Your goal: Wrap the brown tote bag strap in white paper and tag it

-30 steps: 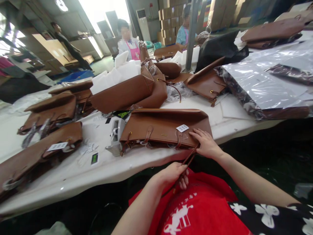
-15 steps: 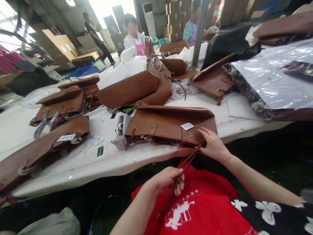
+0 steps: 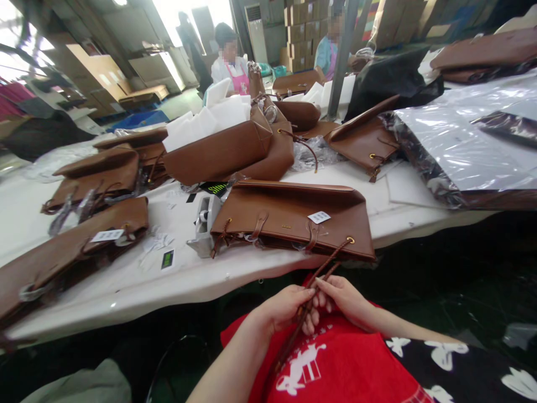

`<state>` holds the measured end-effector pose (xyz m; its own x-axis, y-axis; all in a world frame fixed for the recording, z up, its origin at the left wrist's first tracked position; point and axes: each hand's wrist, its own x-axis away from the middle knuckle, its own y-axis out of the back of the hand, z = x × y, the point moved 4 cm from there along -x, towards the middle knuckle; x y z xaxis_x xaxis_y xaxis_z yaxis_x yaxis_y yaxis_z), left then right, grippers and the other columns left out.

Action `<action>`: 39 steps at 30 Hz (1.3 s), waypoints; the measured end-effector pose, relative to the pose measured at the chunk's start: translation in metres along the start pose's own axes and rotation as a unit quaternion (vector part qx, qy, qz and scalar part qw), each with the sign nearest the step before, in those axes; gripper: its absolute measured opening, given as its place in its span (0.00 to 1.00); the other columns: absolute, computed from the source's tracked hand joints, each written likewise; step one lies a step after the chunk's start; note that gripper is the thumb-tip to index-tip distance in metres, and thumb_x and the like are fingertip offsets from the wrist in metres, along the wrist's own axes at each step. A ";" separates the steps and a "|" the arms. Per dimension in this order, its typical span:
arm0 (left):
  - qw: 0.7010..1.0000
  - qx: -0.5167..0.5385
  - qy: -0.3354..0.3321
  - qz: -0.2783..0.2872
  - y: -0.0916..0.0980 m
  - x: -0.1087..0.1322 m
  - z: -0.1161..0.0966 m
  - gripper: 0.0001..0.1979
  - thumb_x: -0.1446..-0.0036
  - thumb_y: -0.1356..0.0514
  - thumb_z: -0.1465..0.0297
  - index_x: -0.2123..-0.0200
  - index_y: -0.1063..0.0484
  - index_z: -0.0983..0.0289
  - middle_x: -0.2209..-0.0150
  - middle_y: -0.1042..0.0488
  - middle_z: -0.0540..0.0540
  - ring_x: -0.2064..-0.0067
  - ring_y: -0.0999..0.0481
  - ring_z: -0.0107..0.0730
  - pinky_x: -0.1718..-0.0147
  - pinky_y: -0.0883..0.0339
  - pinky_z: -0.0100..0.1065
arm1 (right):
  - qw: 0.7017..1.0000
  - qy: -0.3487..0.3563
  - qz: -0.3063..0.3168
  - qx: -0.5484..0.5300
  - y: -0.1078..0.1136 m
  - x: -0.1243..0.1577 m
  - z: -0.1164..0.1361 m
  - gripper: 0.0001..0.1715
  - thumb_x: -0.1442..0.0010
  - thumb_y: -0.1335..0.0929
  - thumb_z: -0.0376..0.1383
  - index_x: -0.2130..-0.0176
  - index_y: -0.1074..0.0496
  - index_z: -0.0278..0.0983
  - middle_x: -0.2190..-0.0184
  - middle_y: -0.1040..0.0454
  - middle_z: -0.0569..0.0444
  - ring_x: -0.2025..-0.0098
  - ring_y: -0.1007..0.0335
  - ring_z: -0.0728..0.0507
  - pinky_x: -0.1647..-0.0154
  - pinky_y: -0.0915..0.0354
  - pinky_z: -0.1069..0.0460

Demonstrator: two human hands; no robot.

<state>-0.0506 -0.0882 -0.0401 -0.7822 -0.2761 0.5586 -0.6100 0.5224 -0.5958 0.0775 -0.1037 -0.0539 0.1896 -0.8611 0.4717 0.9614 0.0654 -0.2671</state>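
White surface (image 3: 126, 285) fills mid-frame, with your brown bag (image 3: 289, 215) flat at its near edge. Its braided strap (image 3: 334, 262) slants from the eyelet (image 3: 350, 240) down-left toward your lap. Your left hand (image 3: 285, 308) has its fingers curled shut around the strap, and your right hand (image 3: 346, 299) pinches it just above, touching the left.

i see both hands low over a red apron (image 3: 335, 364), just off the near edge of the white table (image 3: 126, 285). the left hand (image 3: 289, 308) is curled around a thin brown cord (image 3: 331, 263), and the right hand (image 3: 342, 296) pinches the same cord just beside it. the cord runs up to a brass eyelet (image 3: 350, 240) at the near right corner of a flat brown bag (image 3: 289, 215) lying on the table, with a white tag (image 3: 319, 217) on its face. a grey dispenser (image 3: 203, 226) sits just left of the bag.
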 end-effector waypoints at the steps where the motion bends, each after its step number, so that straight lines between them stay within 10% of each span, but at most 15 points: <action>1: 1.000 0.000 0.004 -0.002 0.001 0.002 -0.001 0.19 0.48 0.39 0.54 0.69 0.33 0.67 0.80 0.26 0.54 0.85 0.30 0.27 0.86 0.42 0.23 | 1.000 0.005 -0.020 -0.004 0.002 0.001 0.002 0.30 0.49 0.31 0.59 0.71 0.29 0.34 0.81 0.29 0.56 0.82 0.40 0.52 0.81 0.46 0.56; 7: 0.999 -0.021 0.031 -0.004 0.002 0.013 -0.005 0.21 0.49 0.39 0.53 0.70 0.34 0.66 0.80 0.26 0.54 0.84 0.30 0.26 0.85 0.42 0.23 | 0.983 0.061 -0.172 -0.027 0.041 -0.002 0.016 0.30 0.50 0.30 0.59 0.68 0.29 0.35 0.81 0.30 0.56 0.82 0.37 0.50 0.80 0.42 0.55; 16: 0.998 -0.062 0.019 -0.021 0.002 0.012 -0.003 0.23 0.52 0.40 0.49 0.70 0.35 0.65 0.81 0.28 0.52 0.85 0.31 0.25 0.85 0.38 0.25 | 0.973 0.087 -0.211 -0.027 0.076 -0.005 0.027 0.31 0.51 0.30 0.60 0.68 0.29 0.34 0.82 0.30 0.56 0.83 0.37 0.51 0.82 0.43 0.56; 23: 0.980 -0.184 0.015 -0.076 0.006 0.022 -0.002 0.26 0.52 0.44 0.44 0.75 0.36 0.64 0.85 0.35 0.46 0.87 0.39 0.21 0.88 0.46 0.25 | 0.979 -0.057 0.043 0.190 0.090 0.012 0.050 0.35 0.44 0.37 0.60 0.79 0.29 0.33 0.86 0.28 0.51 0.88 0.37 0.51 0.86 0.45 0.58; 27: 0.977 -0.205 0.017 -0.057 0.003 0.015 -0.002 0.26 0.51 0.45 0.44 0.74 0.35 0.64 0.84 0.33 0.48 0.85 0.34 0.24 0.85 0.43 0.25 | 0.965 0.069 -0.074 0.240 0.121 0.021 0.085 0.29 0.43 0.35 0.57 0.76 0.28 0.35 0.85 0.29 0.55 0.84 0.35 0.50 0.82 0.39 0.56; 30: 0.968 -0.241 -0.007 -0.076 -0.003 0.004 -0.005 0.24 0.50 0.45 0.47 0.72 0.34 0.65 0.81 0.31 0.50 0.82 0.31 0.25 0.82 0.40 0.26 | 0.905 0.185 -0.201 0.327 0.133 0.020 0.104 0.18 0.42 0.33 0.49 0.67 0.26 0.37 0.78 0.25 0.55 0.77 0.32 0.47 0.76 0.36 0.54; 35: 0.932 -0.351 -0.003 -0.089 -0.019 0.000 -0.015 0.16 0.44 0.48 0.57 0.74 0.37 0.63 0.79 0.30 0.50 0.79 0.30 0.29 0.79 0.39 0.28 | 0.789 0.306 -0.077 0.527 0.106 0.009 0.109 0.18 0.46 0.33 0.31 0.54 0.26 0.41 0.56 0.26 0.50 0.56 0.30 0.42 0.54 0.33 0.49; 39: 0.840 -0.518 -0.125 -0.099 -0.040 0.010 -0.046 0.13 0.42 0.48 0.64 0.75 0.32 0.63 0.69 0.25 0.53 0.65 0.26 0.35 0.66 0.34 0.33 | 0.742 0.323 -0.113 0.577 0.106 -0.005 0.104 0.10 0.38 0.38 0.34 0.62 0.27 0.40 0.62 0.26 0.50 0.57 0.32 0.42 0.53 0.35 0.46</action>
<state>-0.0288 -0.0750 0.0156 -0.7602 -0.5331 0.3714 -0.3939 0.8327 0.3892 0.1990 -0.0400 0.0031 0.2198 -0.9537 -0.2052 0.5557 -0.0505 0.8299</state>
